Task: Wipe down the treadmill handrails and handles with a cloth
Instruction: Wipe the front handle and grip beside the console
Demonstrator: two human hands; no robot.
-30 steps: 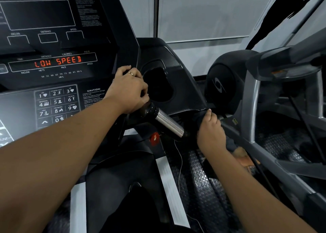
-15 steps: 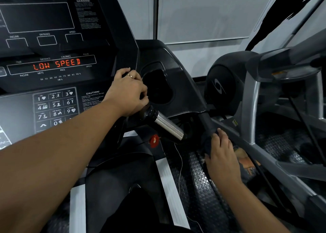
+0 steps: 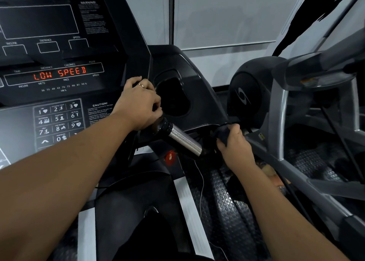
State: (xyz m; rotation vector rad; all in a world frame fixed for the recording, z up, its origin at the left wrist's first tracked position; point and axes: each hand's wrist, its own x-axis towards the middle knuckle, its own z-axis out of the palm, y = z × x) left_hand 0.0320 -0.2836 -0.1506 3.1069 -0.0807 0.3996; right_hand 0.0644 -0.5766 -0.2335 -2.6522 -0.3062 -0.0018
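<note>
Gripping chrome-sleeved black treadmill handle (image 3: 183, 140) mid-frame with left hand (image 3: 141, 104); clutching dark crumpled cloth (image 3: 222, 133) in right hand (image 3: 235, 148) at its right end. Might snag thin pale cord (image 3: 203, 181) below, yanking red safety key (image 3: 170, 156).

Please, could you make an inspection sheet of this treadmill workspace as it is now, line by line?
Surface: black treadmill console, its red display reads LOW SPEED.
Job's things: black and chrome treadmill handle; dark cloth bunched beside its chrome end.
Clutter: brownish item beside the right forearm, too hidden to tell.
Grippers: left hand grips the handle's black upper part; right hand holds the cloth.
Cables: thin pale cord hanging below the red round knob.
Surroundings: grey-framed neighbouring machine, black studded rubber floor, white wall.
</note>
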